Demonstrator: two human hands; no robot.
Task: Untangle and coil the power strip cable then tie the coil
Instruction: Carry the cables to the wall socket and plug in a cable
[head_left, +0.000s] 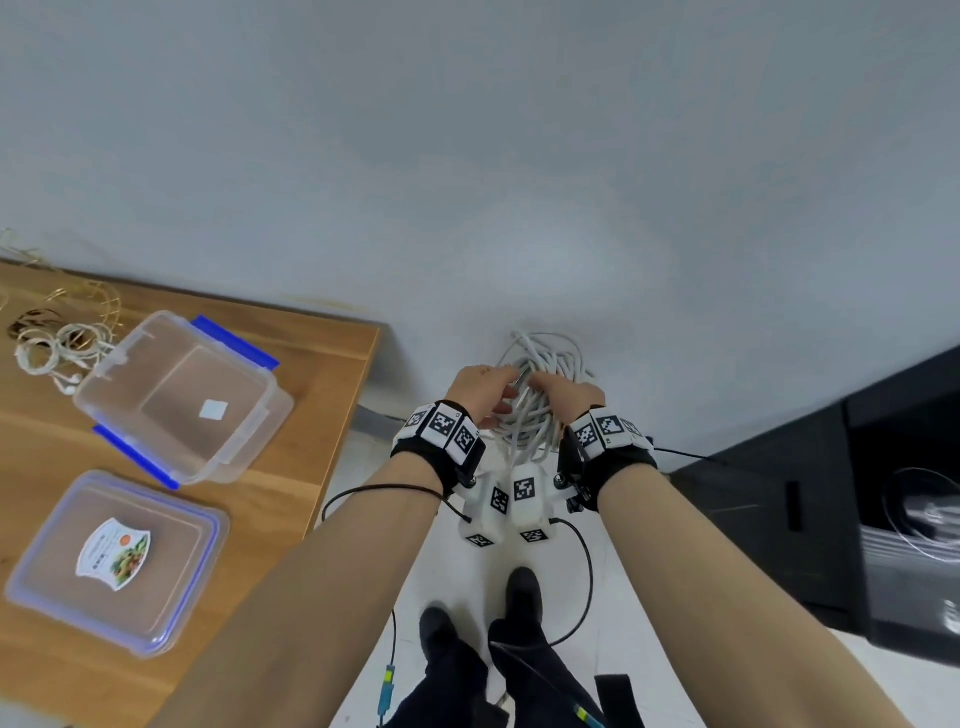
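A white power strip cable (540, 364) hangs as a round coil of several loops in front of me, held up in the air against the pale wall. My left hand (480, 392) grips the coil's left side, fingers closed around the strands. My right hand (563, 397) grips the coil from the right, its fingers meeting the left hand at the coil's middle. Whether a tie is on the coil is hidden by my fingers. The power strip itself is not visible. Both wrists carry black bands with marker tags.
A wooden table (322, 395) stands to the left, bearing an open clear container with blue clips (182, 400), its lid (114, 561), and tangled earphone cables (57, 348). A black cabinet (831, 493) sits on the right. My shoes (519, 597) stand on the white floor below.
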